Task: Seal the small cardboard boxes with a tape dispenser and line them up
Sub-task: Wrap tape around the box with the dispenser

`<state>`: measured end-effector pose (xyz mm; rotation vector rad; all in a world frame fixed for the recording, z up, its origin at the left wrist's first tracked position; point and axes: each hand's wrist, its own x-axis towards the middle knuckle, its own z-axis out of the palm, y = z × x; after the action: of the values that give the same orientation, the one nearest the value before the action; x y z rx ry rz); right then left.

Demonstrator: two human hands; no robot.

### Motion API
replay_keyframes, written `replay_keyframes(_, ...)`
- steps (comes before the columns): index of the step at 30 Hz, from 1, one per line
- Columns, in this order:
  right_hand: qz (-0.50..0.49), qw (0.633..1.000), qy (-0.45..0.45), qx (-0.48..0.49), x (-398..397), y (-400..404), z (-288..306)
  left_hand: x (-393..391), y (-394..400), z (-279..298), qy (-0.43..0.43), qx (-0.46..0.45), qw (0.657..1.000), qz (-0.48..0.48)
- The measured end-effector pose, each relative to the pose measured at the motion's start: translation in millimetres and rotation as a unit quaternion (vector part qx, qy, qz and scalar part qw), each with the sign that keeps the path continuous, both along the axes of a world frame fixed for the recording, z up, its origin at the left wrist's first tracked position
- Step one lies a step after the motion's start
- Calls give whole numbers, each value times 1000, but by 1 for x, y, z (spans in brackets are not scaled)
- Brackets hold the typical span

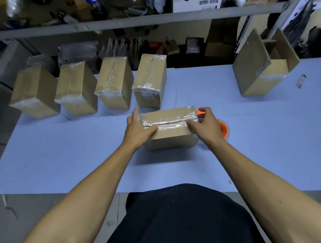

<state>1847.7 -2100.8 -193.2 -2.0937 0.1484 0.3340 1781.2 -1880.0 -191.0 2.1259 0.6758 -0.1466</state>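
Both arms reach forward, left hand (pixel 137 127) spread flat, right hand (pixel 205 126) curled (apparently gripping).

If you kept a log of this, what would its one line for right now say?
stage: taping box | left hand: steadies left end | right hand: holds orange tape dispenser at right end | lined up: four sealed boxes

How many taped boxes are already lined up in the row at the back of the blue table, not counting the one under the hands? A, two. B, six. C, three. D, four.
D: four sealed boxes stand side by side behind the box being handled.
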Motion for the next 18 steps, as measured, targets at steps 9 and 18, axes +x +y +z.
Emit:
replay_keyframes(9, 85, 989, -97, -73, 3, 4, 1, 0, 7, 6, 109, 103, 977, -153)
replay_keyframes(18, -38, 997, -62, 22, -6, 16, -10, 3, -23, -7, -100, 244, 862, -433)
